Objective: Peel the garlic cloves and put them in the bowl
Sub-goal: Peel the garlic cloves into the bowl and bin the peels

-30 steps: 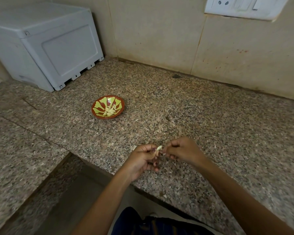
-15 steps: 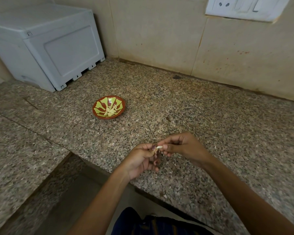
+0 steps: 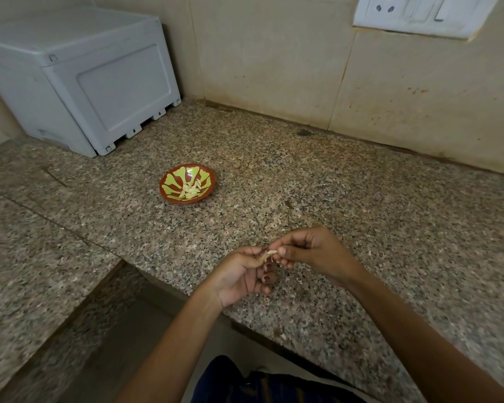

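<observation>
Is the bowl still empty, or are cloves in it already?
Not empty: the bowl holds a small pile of pale peeled garlic cloves near its middle.

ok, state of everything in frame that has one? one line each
garlic clove: pinched between the fingers of both hands, above the counter, not in the bowl
left hand: closed on the clove
right hand: closed on the clove
bowl: upright on the counter, holding peeled cloves
white box: closed, on the counter by the wall
wall socket: nothing plugged in
</observation>
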